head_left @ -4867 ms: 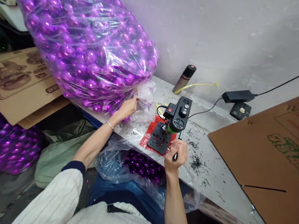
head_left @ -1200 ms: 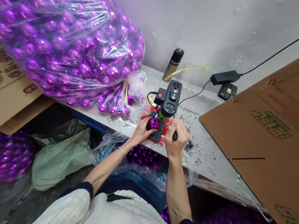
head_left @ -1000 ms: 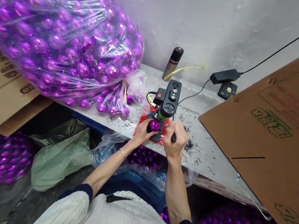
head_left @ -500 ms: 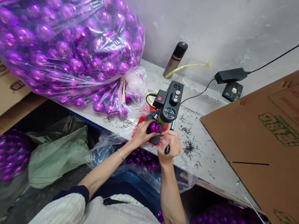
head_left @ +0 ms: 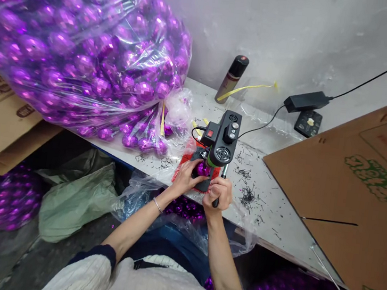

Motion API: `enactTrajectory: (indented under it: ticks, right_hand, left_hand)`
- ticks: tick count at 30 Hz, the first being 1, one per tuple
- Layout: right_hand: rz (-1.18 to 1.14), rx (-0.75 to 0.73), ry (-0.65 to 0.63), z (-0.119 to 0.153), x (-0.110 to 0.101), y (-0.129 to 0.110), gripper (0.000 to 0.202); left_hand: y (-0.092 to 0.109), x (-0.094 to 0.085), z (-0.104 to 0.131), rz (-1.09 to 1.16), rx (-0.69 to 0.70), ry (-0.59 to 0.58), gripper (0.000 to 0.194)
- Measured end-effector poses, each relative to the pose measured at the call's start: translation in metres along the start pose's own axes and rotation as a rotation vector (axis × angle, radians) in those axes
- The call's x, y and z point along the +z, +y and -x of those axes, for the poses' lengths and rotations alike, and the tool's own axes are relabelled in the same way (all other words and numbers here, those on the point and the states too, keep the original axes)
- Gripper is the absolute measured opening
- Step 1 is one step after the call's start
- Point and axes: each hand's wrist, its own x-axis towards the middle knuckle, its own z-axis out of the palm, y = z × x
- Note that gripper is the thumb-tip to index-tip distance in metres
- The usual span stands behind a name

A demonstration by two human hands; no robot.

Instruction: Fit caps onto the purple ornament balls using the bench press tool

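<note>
A small black bench press [head_left: 223, 139] with round vents, knobs and a red switch stands on the white table. Beneath its head sits a shiny purple ball [head_left: 203, 168], gripped between the thumb and fingers of my left hand [head_left: 185, 177]. My right hand [head_left: 218, 193] is wrapped round the black-ended lever [head_left: 225, 170] at the press's right side. Under the press's base lies a red sheet [head_left: 180, 168]. The ball's top is hidden by the press head.
A big clear bag of purple balls [head_left: 84, 54] fills the left. Behind the press stands a spray can [head_left: 232, 79]; a power adapter [head_left: 307, 102] lies to its right. Cardboard boxes [head_left: 353, 175] flank the table [head_left: 267, 207], which bears black scraps. An open bag of balls [head_left: 185, 208] sits below its edge.
The whole view has shifted slightly, so the table things appear a little further right. My left hand stays on the ball and my right hand on the lever.
</note>
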Motion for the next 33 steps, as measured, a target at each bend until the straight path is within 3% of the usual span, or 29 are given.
enactTrajectory:
  ticks: [9,14,17,20,22,24,26,29,31,33]
  right_hand:
    - [-0.024,-0.09,0.018,-0.002,0.003,0.003,0.025]
    - [-0.042,0.107,0.051,-0.04,-0.005,-0.018,0.029]
    - [-0.065,0.188,0.011,-0.059,-0.011,-0.029,0.03]
    - [-0.061,0.183,-0.006,-0.06,-0.013,-0.031,0.03]
    - [-0.053,0.158,-0.017,-0.053,-0.013,-0.029,0.029]
    - [-0.051,0.141,-0.035,-0.047,-0.013,-0.027,0.027]
    - [-0.048,0.13,-0.038,-0.043,-0.013,-0.026,0.026]
    - [-0.048,0.112,-0.028,-0.043,-0.012,-0.028,0.026]
    - [-0.055,0.107,-0.026,-0.043,-0.012,-0.029,0.027]
    - [-0.063,0.109,-0.026,-0.043,-0.011,-0.029,0.027]
  left_hand:
    - [0.003,-0.002,-0.002,-0.002,-0.013,-0.024,0.054]
    - [0.002,-0.002,-0.001,-0.02,0.004,0.007,0.06]
    - [-0.002,-0.006,0.024,-0.099,0.138,0.045,0.063]
    - [-0.007,-0.015,0.069,-0.258,0.335,-0.033,0.061]
    - [-0.011,-0.023,0.093,-0.35,0.419,-0.113,0.071]
    - [-0.012,-0.033,0.096,-0.38,0.442,-0.136,0.086]
    - [-0.011,-0.048,0.071,-0.37,0.381,-0.051,0.078]
    - [-0.01,-0.079,-0.008,-0.36,0.158,0.195,0.042]
    - [-0.012,-0.099,-0.066,-0.371,0.013,0.21,0.037]
    - [-0.016,-0.113,-0.11,-0.433,-0.111,0.133,0.032]
